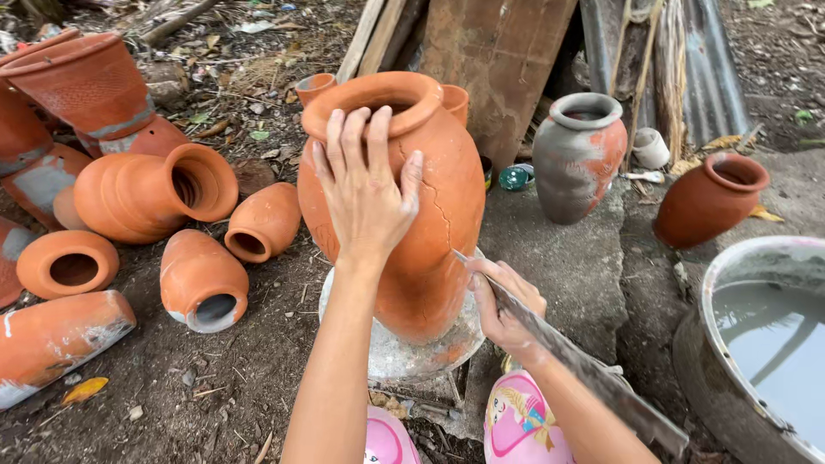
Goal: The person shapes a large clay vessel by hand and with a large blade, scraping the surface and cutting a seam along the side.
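Note:
A tall orange clay pot (447, 198) with a long crack down its side stands tilted on a round grey stone wheel (404, 354). My left hand (365, 189) lies flat against the pot's upper side, fingers spread up to the rim. My right hand (503, 305) grips a long flat grey blade (584, 365) whose tip touches the pot's lower right side.
Several orange clay pots lie on their sides on the dirt at left (202, 279). A grey-and-orange jar (577, 155) and a brown pot (709, 198) stand at right. A metal basin of cloudy water (765, 335) sits at the lower right. Wooden planks (494, 60) lean behind. Pink slippers (516, 425) are below.

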